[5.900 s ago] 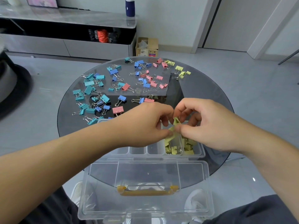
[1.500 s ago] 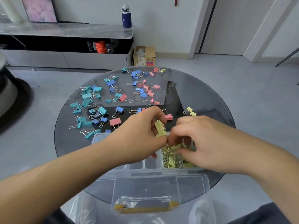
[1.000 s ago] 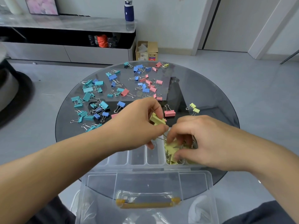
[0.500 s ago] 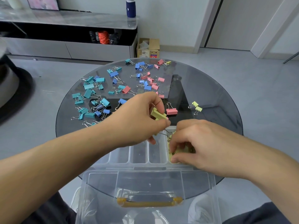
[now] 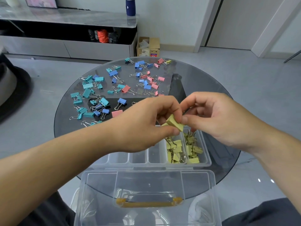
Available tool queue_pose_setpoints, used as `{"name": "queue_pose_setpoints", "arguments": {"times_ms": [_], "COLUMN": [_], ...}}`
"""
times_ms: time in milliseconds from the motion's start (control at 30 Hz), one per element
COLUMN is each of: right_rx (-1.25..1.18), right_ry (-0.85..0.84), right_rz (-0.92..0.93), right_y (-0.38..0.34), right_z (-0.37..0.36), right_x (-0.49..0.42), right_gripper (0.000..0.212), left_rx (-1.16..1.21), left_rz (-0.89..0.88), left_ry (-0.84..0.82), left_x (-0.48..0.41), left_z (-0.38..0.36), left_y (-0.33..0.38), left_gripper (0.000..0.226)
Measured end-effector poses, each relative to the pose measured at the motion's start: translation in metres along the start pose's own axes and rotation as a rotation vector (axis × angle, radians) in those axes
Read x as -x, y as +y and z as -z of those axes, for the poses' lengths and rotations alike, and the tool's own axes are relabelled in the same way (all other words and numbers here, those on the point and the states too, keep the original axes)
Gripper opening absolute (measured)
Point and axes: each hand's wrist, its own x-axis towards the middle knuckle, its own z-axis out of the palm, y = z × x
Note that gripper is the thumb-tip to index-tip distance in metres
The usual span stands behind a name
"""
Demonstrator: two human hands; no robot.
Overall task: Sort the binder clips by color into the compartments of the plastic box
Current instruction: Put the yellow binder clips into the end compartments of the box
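My left hand point(image 5: 146, 124) pinches a large yellow binder clip point(image 5: 174, 124) above the clear plastic box point(image 5: 206, 160). My right hand point(image 5: 216, 118) is raised beside it, its thumb and fingertips touching the clip's right end. Below them, the two right compartments of the box hold several yellow clips point(image 5: 176, 149); the compartments to the left point(image 5: 138, 158) look bare. Teal clips point(image 5: 88, 88), blue clips point(image 5: 141, 64) and pink clips point(image 5: 154, 79) lie scattered on the far half of the round glass table point(image 5: 203, 88).
The box's open lid point(image 5: 148, 193) with a yellow handle hangs over the table's near edge, above my lap. A cardboard box point(image 5: 148, 46) sits on the floor beyond the table, next to a low cabinet point(image 5: 65, 38). A dark round object point(image 5: 9, 82) stands at left.
My right hand has lifted out of the yellow compartment and come up to the clip in my left hand. The left hand has shifted right with the yellow clip.
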Motion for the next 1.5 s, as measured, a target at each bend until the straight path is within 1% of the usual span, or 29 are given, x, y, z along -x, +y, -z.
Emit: {"name": "queue_pose_setpoints", "arguments": {"times_ms": [133,200,333,467,600,700,800,867,967,1067,1267,1400,1500], "right_rx": [-0.051,0.01,0.134,0.127,0.121,0.12,0.288,0.391,0.486,0.651,0.713,0.794,0.83], "right_ry": [-0.043,-0.087,-0.138,-0.063,0.053,0.11,0.114,0.105,0.065,0.011,0.03,0.066,0.019], "right_rz": [-0.037,-0.031,-0.002,-0.003,0.019,0.072,0.107,0.097,0.085,0.132,0.096,0.096,0.08], "right_y": [0.003,0.003,-0.002,-0.002,0.001,-0.001,0.0,0.002,0.005,0.005,-0.002,-0.004,-0.006], "right_z": [0.008,0.008,0.005,0.004,0.003,0.001,-0.002,-0.006,-0.011,-0.019,-0.019,-0.025,-0.023], "right_x": [-0.001,0.0,0.004,0.003,0.0,0.0,0.0,0.001,0.002,0.003,0.003,0.005,0.006], "right_gripper": [0.025,0.026,0.026,0.019,0.025,0.025,0.024,0.023,0.021,0.012,0.004,0.008,0.014], "left_rx": [0.085,0.099,0.118,0.053,-0.071,-0.162,-0.167,-0.153,-0.129,-0.103,-0.117,-0.128,-0.132], "left_rz": [0.09,0.112,0.135,0.133,0.13,0.115,0.109,0.109,0.113,0.102,0.096,0.103,0.104], "left_ry": [-0.025,-0.004,0.098,0.198,0.203,0.251,0.329,0.353,0.345,0.32,0.31,0.324,0.323], "left_x": [-0.001,-0.001,-0.002,-0.004,-0.003,-0.002,-0.004,-0.005,-0.007,-0.007,-0.006,-0.007,-0.007], "left_z": [-0.001,-0.001,0.0,0.001,0.002,0.005,0.01,0.012,0.011,0.008,0.006,0.007,0.006], "left_y": [-0.004,-0.006,-0.006,-0.006,-0.004,-0.003,-0.005,-0.008,-0.011,-0.011,-0.011,-0.012,-0.011], "left_gripper": [0.031,0.032,0.029,0.035,0.038,0.033,0.025,0.023,0.016,0.011,0.016,0.017,0.016]}}
